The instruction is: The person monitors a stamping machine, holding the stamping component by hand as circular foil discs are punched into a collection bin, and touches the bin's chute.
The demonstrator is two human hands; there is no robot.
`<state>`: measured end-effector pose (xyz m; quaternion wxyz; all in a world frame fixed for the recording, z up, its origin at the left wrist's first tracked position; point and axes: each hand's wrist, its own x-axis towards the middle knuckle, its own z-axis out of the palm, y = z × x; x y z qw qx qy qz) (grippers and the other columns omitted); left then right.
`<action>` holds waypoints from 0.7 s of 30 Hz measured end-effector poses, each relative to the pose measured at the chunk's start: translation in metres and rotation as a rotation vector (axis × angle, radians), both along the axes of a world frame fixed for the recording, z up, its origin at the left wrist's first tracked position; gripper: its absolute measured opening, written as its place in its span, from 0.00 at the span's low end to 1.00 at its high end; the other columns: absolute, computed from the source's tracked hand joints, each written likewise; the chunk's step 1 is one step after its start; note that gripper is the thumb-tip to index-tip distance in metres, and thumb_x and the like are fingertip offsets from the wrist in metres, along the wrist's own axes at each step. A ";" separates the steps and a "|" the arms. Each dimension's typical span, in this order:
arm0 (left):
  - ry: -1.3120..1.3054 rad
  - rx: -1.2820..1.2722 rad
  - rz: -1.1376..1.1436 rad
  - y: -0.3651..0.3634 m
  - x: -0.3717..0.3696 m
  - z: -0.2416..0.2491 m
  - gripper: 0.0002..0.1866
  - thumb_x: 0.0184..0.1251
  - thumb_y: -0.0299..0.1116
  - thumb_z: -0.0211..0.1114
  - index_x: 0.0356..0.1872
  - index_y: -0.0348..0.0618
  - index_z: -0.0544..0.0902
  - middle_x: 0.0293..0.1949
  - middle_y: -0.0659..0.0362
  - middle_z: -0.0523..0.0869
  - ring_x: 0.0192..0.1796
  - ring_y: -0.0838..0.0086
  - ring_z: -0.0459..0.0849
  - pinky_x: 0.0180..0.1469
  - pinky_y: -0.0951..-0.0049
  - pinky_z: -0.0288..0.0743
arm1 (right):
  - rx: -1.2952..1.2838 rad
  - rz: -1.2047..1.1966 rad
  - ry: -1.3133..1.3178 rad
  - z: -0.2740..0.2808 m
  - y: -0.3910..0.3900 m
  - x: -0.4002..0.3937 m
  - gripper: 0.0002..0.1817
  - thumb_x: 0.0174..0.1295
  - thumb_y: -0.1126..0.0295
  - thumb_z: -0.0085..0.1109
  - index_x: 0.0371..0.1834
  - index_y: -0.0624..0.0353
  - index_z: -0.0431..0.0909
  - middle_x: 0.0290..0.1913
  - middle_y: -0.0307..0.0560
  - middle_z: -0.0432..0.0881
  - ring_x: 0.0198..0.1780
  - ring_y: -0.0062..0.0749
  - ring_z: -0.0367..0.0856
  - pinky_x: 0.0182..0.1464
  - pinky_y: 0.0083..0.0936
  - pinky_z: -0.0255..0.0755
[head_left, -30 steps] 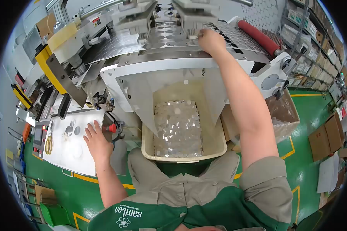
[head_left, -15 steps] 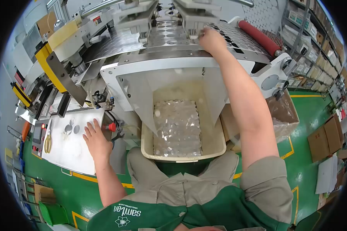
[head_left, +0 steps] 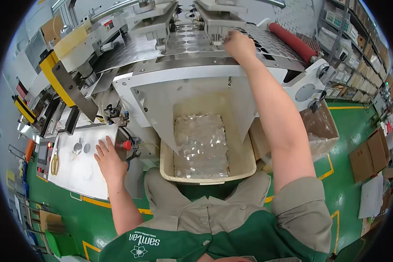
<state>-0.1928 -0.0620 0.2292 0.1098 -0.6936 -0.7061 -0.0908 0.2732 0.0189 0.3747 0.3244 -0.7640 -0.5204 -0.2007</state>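
My left hand (head_left: 111,162) lies flat with its fingers spread on the white surface (head_left: 87,174) at the left, beside a few small grey discs (head_left: 77,147) and scissors with yellow handles (head_left: 55,164). At the machine's bed, my right hand (head_left: 241,45) has its fingers curled at the perforated sheet (head_left: 266,40), close to a metal press part (head_left: 215,30); its fingertips are too hidden to show what they hold. Beneath the machine, a cream bin (head_left: 242,168) contains many clear round pieces (head_left: 201,146).
A red roller (head_left: 292,42) is at the sheet's right end. Left of the bin sits a red button (head_left: 127,145). Yellow-and-black machine parts (head_left: 59,78) rise at the left. Cardboard boxes (head_left: 369,155) and loaded shelves (head_left: 356,48) are at the right.
The camera view has shifted very slightly. Both hands remain in nearly the same places, the left flat and the right at the sheet.
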 end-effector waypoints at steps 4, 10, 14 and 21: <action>0.004 -0.024 0.018 -0.002 0.003 0.006 0.52 0.41 0.23 0.70 0.74 0.45 0.56 0.73 0.42 0.59 0.75 0.47 0.56 0.75 0.48 0.50 | 0.095 -0.010 0.048 0.003 -0.001 -0.002 0.18 0.63 0.63 0.49 0.53 0.56 0.79 0.41 0.55 0.86 0.46 0.52 0.84 0.55 0.45 0.69; -0.008 0.001 0.006 0.000 0.000 0.002 0.51 0.41 0.25 0.69 0.74 0.44 0.57 0.73 0.41 0.59 0.75 0.46 0.56 0.75 0.48 0.50 | 0.081 -0.020 0.023 0.000 0.003 0.000 0.15 0.60 0.63 0.51 0.47 0.56 0.80 0.42 0.54 0.86 0.47 0.51 0.84 0.52 0.46 0.70; -0.131 0.146 -0.077 0.000 -0.002 -0.002 0.50 0.47 0.36 0.73 0.74 0.42 0.56 0.72 0.40 0.61 0.75 0.45 0.55 0.75 0.48 0.48 | -0.048 0.029 0.035 -0.004 0.005 0.005 0.15 0.60 0.64 0.51 0.47 0.57 0.80 0.41 0.54 0.87 0.47 0.50 0.84 0.54 0.45 0.66; -0.736 -0.022 -0.734 -0.047 0.021 0.066 0.26 0.65 0.16 0.55 0.65 0.42 0.73 0.52 0.48 0.84 0.49 0.65 0.85 0.51 0.71 0.78 | -0.058 0.022 -0.040 -0.006 0.003 0.004 0.15 0.61 0.64 0.50 0.45 0.58 0.82 0.39 0.53 0.87 0.46 0.50 0.84 0.53 0.45 0.67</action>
